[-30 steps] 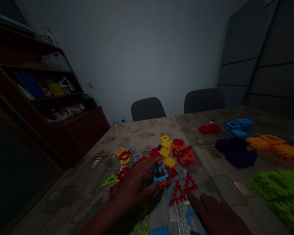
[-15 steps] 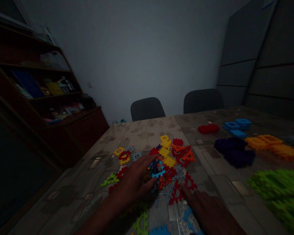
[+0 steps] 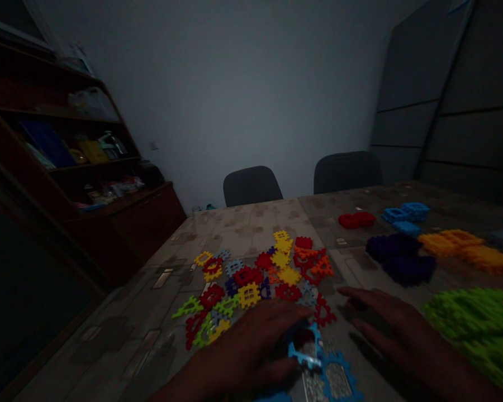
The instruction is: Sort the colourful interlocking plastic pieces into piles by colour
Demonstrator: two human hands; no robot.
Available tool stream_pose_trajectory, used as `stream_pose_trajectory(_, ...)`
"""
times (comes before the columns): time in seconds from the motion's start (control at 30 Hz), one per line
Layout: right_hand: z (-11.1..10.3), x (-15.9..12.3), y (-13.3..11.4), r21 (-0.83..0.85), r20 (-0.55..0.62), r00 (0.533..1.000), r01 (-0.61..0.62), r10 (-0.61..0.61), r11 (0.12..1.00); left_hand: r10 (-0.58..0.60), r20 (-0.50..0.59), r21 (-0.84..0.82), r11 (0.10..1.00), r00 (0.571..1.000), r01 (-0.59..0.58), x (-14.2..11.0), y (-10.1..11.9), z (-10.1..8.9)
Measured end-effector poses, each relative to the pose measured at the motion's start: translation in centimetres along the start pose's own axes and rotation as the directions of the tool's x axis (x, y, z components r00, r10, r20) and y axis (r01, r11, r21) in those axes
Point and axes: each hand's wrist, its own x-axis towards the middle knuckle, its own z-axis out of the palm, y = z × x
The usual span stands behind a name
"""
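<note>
My left hand (image 3: 255,340) reaches in from the lower left, its thumb and fingers closed about a light blue notched building piece (image 3: 309,360) with an open middle. A second blue framed piece (image 3: 334,360) lies beside it on the patterned table. To the right, my right hand (image 3: 396,324) hovers with fingers apart and nothing in them. A red triangular piece (image 3: 324,314) lies between the hands. Beyond the left hand spreads a loose heap with a yellow window piece (image 3: 248,290), a yellow square (image 3: 289,276) and red, green, grey and dark blue pieces.
Sorted by colour along the right are green pieces (image 3: 469,315), dark blue pieces (image 3: 408,269), orange pieces (image 3: 486,258), blue pieces (image 3: 407,228) and red pieces (image 3: 356,220). Two dark chairs (image 3: 252,186) stand behind the table. A wooden shelf unit (image 3: 121,215) is at the left.
My left hand has moved nearer and to the right, bringing the light blue piece out of the heap. My right hand has shifted right and away from the red triangles.
</note>
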Motion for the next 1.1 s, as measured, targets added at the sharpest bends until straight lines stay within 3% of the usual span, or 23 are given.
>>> stream_pose_trajectory(0.13, 0.3, 0.4, -0.2, -0.018, -0.044, 0.999, -0.026, 0.025, 0.999, 0.078, 0.115, -0.074, 0.995, 0.990, -0.069, 1.5, 0.9, 0.9)
stream_pose_trajectory(0.3, -0.4, 0.7, -0.6, -0.045, -0.081, 0.996, -0.039, 0.035, 0.998, 0.223, 0.200, -0.126, 0.971, 0.954, -0.201, 3.8, 0.4, 2.1)
stream_pose_trajectory(0.5, -0.2, 0.9, -0.7, -0.042, -0.049, 0.999, -0.022, 0.020, 0.999, 0.249, 0.212, -0.148, 0.964, 0.945, -0.221, 4.8, 0.1, 2.5)
stream_pose_trajectory(0.6, 0.4, 0.3, -0.4, -0.068, -0.014, 1.000, 0.012, -0.013, 0.998, 0.106, 0.147, -0.056, 0.994, 0.983, -0.099, 3.3, 0.4, 1.9)
stream_pose_trajectory(0.7, 0.9, -0.9, -0.1, -0.054, 0.145, 0.984, 0.116, -0.108, 0.992, -0.026, 0.037, 0.050, 0.998, 0.999, 0.024, 0.6, 0.1, 1.6)
stream_pose_trajectory(0.77, 1.2, -1.7, 0.0, -0.013, 0.266, 0.948, 0.185, -0.175, 0.983, -0.028, -0.058, 0.090, 0.995, 0.998, 0.033, -1.5, -0.8, 2.1)
stream_pose_trajectory(0.93, 1.8, -2.1, -0.4, 0.012, 0.421, 0.881, 0.234, -0.217, 0.972, 0.009, -0.112, 0.158, 0.987, 0.994, 0.009, -5.8, -4.2, 6.2)
stream_pose_trajectory(1.1, 2.2, -2.0, -0.4, -0.003, 0.388, 0.880, 0.297, -0.273, 0.955, 0.024, -0.156, 0.308, 0.951, 0.987, 0.025, -7.5, -5.4, 10.2)
